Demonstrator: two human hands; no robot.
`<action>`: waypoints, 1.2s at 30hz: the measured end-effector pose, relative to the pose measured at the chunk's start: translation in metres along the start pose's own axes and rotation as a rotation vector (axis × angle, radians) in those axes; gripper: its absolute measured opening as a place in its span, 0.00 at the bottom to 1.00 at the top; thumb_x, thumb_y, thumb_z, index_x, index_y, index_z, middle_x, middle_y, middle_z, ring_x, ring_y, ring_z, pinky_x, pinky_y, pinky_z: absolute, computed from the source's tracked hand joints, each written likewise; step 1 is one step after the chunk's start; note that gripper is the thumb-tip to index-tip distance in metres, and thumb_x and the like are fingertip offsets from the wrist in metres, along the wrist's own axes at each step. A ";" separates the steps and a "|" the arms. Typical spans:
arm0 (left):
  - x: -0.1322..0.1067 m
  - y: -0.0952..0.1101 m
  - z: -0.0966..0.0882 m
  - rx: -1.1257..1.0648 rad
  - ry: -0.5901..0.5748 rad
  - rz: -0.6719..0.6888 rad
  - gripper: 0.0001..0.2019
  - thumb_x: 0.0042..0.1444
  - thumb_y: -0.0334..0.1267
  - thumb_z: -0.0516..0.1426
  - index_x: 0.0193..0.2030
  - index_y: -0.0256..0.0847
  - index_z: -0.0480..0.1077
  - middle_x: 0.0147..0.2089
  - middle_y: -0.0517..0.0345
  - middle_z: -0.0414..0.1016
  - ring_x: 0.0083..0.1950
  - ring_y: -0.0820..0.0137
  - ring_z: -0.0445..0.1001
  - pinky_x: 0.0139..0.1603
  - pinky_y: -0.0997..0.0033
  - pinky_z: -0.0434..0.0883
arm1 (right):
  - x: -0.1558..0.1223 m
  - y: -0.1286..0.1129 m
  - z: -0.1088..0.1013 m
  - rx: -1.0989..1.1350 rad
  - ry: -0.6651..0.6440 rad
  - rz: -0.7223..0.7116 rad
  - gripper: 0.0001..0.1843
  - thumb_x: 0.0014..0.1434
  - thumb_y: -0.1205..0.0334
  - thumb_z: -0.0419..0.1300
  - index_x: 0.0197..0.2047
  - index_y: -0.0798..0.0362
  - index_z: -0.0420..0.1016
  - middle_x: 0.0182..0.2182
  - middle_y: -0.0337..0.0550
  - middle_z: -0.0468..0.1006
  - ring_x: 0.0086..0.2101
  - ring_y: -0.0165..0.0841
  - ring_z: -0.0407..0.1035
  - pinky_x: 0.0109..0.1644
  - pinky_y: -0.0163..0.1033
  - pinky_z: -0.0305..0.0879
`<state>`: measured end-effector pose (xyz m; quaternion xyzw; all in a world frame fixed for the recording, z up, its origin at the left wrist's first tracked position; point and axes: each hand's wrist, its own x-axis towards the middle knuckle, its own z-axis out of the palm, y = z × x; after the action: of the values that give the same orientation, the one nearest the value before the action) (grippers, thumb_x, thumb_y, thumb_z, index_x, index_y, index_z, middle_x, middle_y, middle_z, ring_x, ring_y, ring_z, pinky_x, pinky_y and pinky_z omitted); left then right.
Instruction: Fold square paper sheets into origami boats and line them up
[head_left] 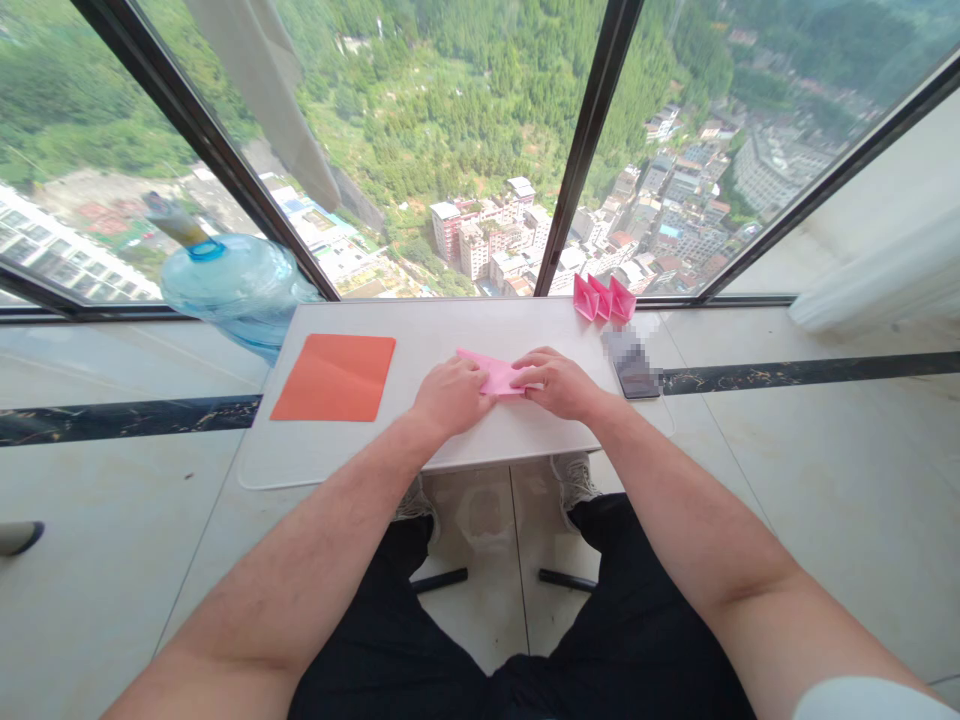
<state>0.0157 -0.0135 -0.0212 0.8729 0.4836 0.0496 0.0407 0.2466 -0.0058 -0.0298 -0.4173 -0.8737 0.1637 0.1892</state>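
A partly folded sheet of pink paper (496, 377) lies low over the middle of the white table, between my two hands. My left hand (456, 393) is closed on its left part, with the thumb and fingers pressed together at the paper. On the other side, my right hand (551, 381) grips the right part with bent fingers, the fingertips resting on the paper. The fingers hide both ends of the fold. Orange-red paper (337, 378) lies flat to the left of my left hand. Beyond my right hand, several pink folded paper pieces (603, 298) stand at the table's back right corner.
The small white table (420, 325) stands against a tall window over my feet. A phone (634, 365), partly blurred, lies at its right edge. A large blue water bottle (236, 280) is behind the left corner. A pale curtain (885, 270) hangs at right.
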 end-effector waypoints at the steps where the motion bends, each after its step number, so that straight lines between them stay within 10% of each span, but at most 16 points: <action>1: -0.001 0.000 0.000 -0.002 -0.002 0.004 0.17 0.63 0.46 0.53 0.40 0.38 0.79 0.43 0.46 0.79 0.49 0.57 0.74 0.52 0.59 0.70 | 0.001 0.001 0.001 0.001 0.002 -0.015 0.10 0.58 0.68 0.65 0.40 0.45 0.86 0.48 0.44 0.82 0.50 0.39 0.69 0.57 0.45 0.67; 9: -0.001 0.002 0.004 -0.030 0.002 0.064 0.14 0.62 0.30 0.50 0.36 0.36 0.78 0.41 0.46 0.78 0.48 0.60 0.74 0.55 0.60 0.69 | 0.008 0.000 -0.001 -0.001 -0.122 0.073 0.09 0.60 0.67 0.63 0.39 0.47 0.85 0.40 0.41 0.83 0.41 0.34 0.71 0.48 0.37 0.64; 19: -0.008 0.012 -0.005 0.020 -0.080 0.057 0.13 0.64 0.33 0.51 0.40 0.37 0.77 0.37 0.45 0.80 0.42 0.57 0.78 0.42 0.60 0.72 | 0.029 -0.008 0.000 0.055 -0.137 0.454 0.07 0.61 0.61 0.58 0.35 0.51 0.78 0.33 0.39 0.81 0.34 0.30 0.70 0.36 0.33 0.58; 36: -0.010 0.009 -0.005 0.012 -0.081 0.159 0.12 0.63 0.37 0.53 0.43 0.37 0.78 0.44 0.47 0.81 0.50 0.57 0.76 0.56 0.57 0.70 | 0.044 -0.019 0.006 -0.091 -0.184 0.627 0.10 0.63 0.57 0.58 0.42 0.49 0.79 0.42 0.44 0.83 0.41 0.35 0.74 0.39 0.35 0.61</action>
<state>0.0173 -0.0265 -0.0157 0.9101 0.4111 0.0142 0.0510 0.2052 0.0170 -0.0182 -0.6573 -0.7225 0.2119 0.0310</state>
